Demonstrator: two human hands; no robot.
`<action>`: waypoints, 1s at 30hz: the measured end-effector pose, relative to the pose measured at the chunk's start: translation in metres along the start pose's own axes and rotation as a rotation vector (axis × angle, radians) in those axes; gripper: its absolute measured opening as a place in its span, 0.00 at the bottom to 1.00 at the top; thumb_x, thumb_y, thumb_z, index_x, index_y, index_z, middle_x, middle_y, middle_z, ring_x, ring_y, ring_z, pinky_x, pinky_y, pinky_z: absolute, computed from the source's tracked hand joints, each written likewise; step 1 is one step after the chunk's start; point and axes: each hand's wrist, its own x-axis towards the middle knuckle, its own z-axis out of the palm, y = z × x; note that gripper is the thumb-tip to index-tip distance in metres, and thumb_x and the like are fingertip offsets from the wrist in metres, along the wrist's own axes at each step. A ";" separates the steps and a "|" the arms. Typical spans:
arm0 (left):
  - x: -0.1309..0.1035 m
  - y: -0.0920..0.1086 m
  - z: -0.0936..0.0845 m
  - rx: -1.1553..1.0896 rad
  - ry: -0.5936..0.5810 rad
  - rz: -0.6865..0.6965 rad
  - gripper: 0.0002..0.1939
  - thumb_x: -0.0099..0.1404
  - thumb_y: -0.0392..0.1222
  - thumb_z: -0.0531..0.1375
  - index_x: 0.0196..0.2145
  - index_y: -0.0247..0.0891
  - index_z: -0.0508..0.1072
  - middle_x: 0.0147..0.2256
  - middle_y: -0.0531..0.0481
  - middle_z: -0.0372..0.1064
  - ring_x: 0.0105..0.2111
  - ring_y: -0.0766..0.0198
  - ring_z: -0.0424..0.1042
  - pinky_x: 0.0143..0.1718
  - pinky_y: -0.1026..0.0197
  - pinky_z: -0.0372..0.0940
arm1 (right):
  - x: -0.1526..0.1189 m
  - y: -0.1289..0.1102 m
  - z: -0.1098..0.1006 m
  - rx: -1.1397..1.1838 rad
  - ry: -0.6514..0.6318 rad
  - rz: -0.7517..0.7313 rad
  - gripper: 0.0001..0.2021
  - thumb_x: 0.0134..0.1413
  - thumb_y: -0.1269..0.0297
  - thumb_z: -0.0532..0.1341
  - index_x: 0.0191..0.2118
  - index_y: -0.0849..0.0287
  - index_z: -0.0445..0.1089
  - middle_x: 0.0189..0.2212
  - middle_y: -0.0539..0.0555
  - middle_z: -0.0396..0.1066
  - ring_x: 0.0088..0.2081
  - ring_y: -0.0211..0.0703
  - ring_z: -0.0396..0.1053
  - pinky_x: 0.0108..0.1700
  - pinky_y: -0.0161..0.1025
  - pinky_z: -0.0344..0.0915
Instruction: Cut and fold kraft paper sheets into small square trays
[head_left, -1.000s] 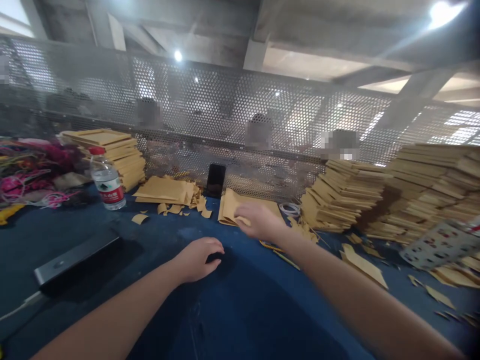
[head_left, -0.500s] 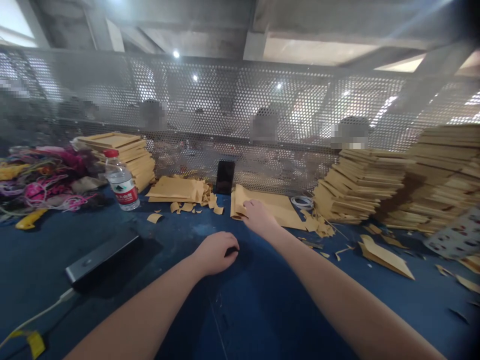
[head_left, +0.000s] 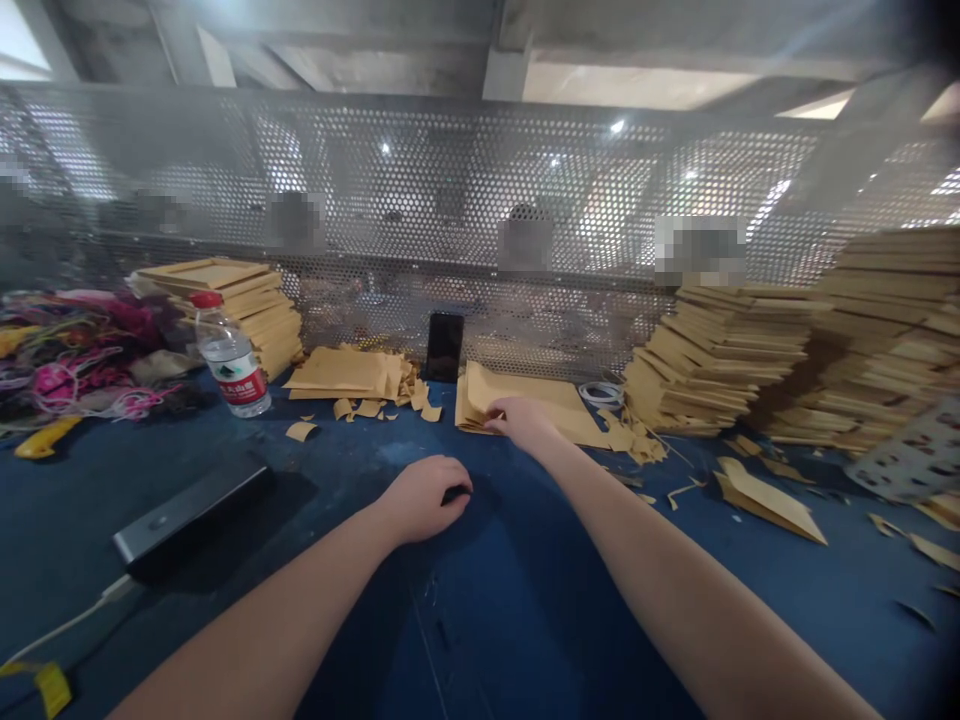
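Note:
My left hand (head_left: 429, 498) rests on the blue table (head_left: 480, 620) with its fingers curled round a small dark object (head_left: 454, 494), mostly hidden by the hand. My right hand (head_left: 521, 420) is at the near edge of a flat pile of brown paper envelopes (head_left: 555, 398), its thumb and fingers closed at the edge of the top one. Whether it grips one sheet or more cannot be made out. A dark phone (head_left: 445, 346) stands upright behind, leaning on the perforated metal screen (head_left: 360, 200).
Left: a water bottle (head_left: 238, 375), a black power bank (head_left: 191, 515) with a cable, tangled coloured cords (head_left: 67, 360) and an envelope stack (head_left: 262, 315). Right: tall envelope stacks (head_left: 735, 350), a white cable coil (head_left: 601, 395) and paper scraps (head_left: 637, 440). People's heads show behind the screen.
My right hand has drawn slightly down to the envelopes' near edge, its fingers now closer together there. The left hand keeps its curled pose. The whole view has shifted a little.

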 end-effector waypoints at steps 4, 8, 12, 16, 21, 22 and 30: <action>0.000 0.001 -0.001 0.004 -0.011 0.005 0.08 0.64 0.37 0.57 0.39 0.39 0.75 0.41 0.48 0.74 0.44 0.58 0.72 0.49 0.54 0.67 | 0.002 0.008 -0.004 0.131 0.136 0.058 0.15 0.64 0.58 0.59 0.53 0.58 0.67 0.52 0.57 0.68 0.48 0.47 0.70 0.49 0.49 0.70; -0.002 0.004 -0.005 0.004 -0.034 0.022 0.09 0.64 0.38 0.57 0.40 0.40 0.75 0.42 0.47 0.74 0.45 0.57 0.72 0.50 0.54 0.67 | 0.007 0.026 -0.012 0.299 0.314 0.153 0.17 0.63 0.58 0.60 0.53 0.60 0.67 0.52 0.57 0.68 0.48 0.48 0.70 0.48 0.50 0.70; -0.004 0.007 -0.007 -0.004 -0.051 0.031 0.09 0.63 0.39 0.57 0.40 0.41 0.75 0.43 0.48 0.75 0.45 0.58 0.72 0.49 0.55 0.67 | 0.012 0.048 -0.021 0.510 0.486 0.220 0.17 0.63 0.58 0.60 0.54 0.60 0.67 0.51 0.57 0.68 0.47 0.48 0.70 0.47 0.49 0.71; -0.003 0.008 -0.008 -0.002 -0.039 0.018 0.08 0.64 0.38 0.56 0.39 0.41 0.75 0.42 0.48 0.75 0.44 0.58 0.72 0.49 0.56 0.67 | 0.014 0.065 -0.036 0.739 0.681 0.219 0.16 0.63 0.58 0.60 0.53 0.61 0.67 0.50 0.57 0.69 0.46 0.46 0.71 0.46 0.48 0.71; -0.003 0.009 -0.009 0.000 -0.043 0.008 0.08 0.65 0.38 0.55 0.37 0.41 0.74 0.41 0.49 0.75 0.44 0.59 0.72 0.48 0.57 0.65 | 0.010 0.071 -0.058 0.991 0.980 0.138 0.08 0.56 0.64 0.65 0.38 0.62 0.68 0.34 0.51 0.71 0.34 0.39 0.72 0.39 0.41 0.72; -0.004 0.009 -0.010 0.002 -0.047 0.008 0.07 0.66 0.38 0.55 0.38 0.41 0.74 0.41 0.49 0.74 0.44 0.59 0.71 0.48 0.57 0.65 | 0.009 0.070 -0.064 1.030 1.039 0.113 0.08 0.53 0.65 0.66 0.34 0.61 0.67 0.31 0.49 0.71 0.31 0.38 0.71 0.38 0.41 0.72; -0.005 0.008 -0.027 0.004 -0.181 0.021 0.28 0.46 0.65 0.70 0.27 0.39 0.66 0.29 0.54 0.67 0.28 0.64 0.65 0.29 0.63 0.56 | -0.042 0.015 -0.135 1.095 1.364 -0.263 0.07 0.52 0.67 0.64 0.33 0.57 0.63 0.27 0.46 0.66 0.28 0.34 0.68 0.33 0.36 0.68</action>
